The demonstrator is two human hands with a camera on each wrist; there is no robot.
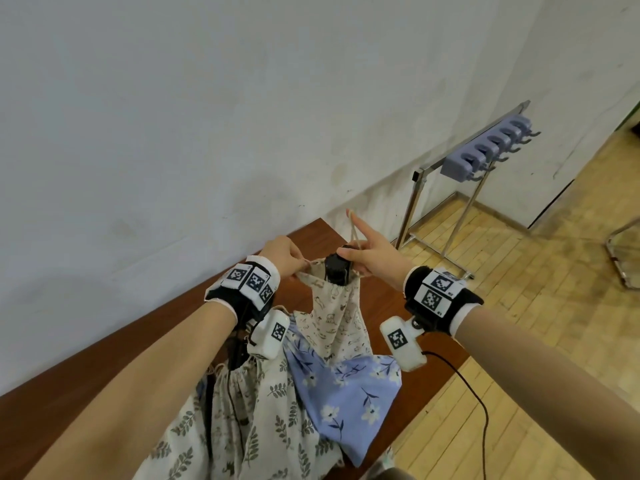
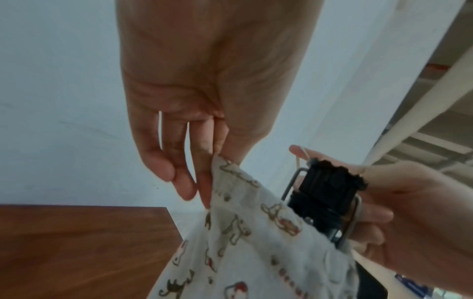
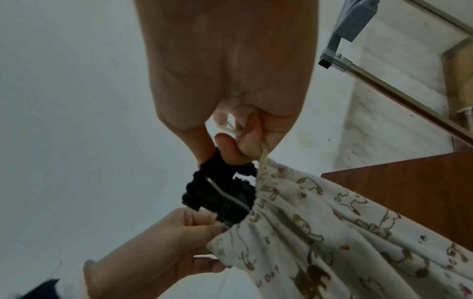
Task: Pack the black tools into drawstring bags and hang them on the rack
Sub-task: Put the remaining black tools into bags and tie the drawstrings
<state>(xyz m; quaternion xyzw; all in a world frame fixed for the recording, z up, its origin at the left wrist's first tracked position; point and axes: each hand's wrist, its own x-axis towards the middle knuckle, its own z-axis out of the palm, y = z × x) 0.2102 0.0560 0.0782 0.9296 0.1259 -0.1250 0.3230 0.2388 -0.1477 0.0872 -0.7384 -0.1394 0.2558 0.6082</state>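
Observation:
A white drawstring bag [image 1: 332,317] printed with small animals hangs above the brown table [image 1: 104,368]. A black tool [image 1: 336,268] with a metal wire bail sticks halfway out of its mouth. My left hand [image 1: 282,256] pinches the left rim of the bag [image 2: 230,182]. My right hand [image 1: 367,252] grips the black tool [image 3: 217,194] and the right rim, with the beige drawstring [image 1: 353,228] looped over its raised forefinger. The rack [image 1: 485,150], a metal frame with a lilac row of hooks, stands at the right by the wall.
Two more bags lie on the table under my arms: a blue floral one [image 1: 349,396] and a white one with a leaf print [image 1: 249,420]. A black cable [image 1: 474,389] trails off the table's right edge. Wooden floor [image 1: 540,306] spreads to the right.

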